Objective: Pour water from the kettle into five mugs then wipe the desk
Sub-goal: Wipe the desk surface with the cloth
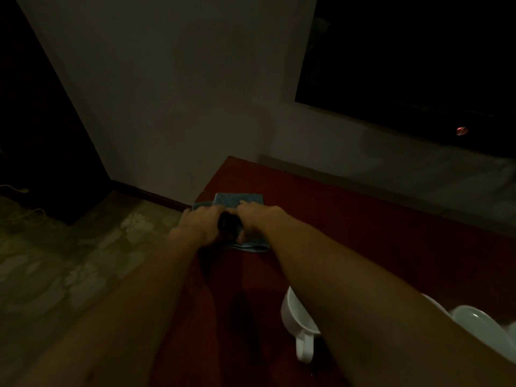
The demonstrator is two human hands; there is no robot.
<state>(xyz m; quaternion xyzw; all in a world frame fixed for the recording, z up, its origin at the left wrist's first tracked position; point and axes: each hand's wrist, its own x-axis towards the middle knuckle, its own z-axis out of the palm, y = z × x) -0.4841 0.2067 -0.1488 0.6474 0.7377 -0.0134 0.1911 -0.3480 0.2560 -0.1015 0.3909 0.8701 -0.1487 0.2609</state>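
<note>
Both hands are on the cloth (238,201), which lies at the desk's (349,233) left edge, at about 12 o'clock from the person. The left hand (199,223) lies over the cloth's 9 o'clock side and the right hand (255,219) over its 3 o'clock side. Whether the fingers are pinching the fabric or pressing flat on it I cannot tell; the frame is too dark.

The likeliest trouble is the mug (297,322) at 5 o'clock, which sits right under the right forearm. A sweep back toward the body could knock it, and if it holds water, the desk gets wet again. A second mug (480,325) lies further out at 4 o'clock, close to the same arm. The cloth also overhangs the desk edge at 9 o'clock, so a push that way could send it to the floor.

A dark object (229,224) sits between the two hands; I cannot say what it is. The kettle is not in view. Only two mugs show, both partly covered or cut off by the arm and the frame edge, and their fill level cannot be read. The other three are out of sight.
</note>
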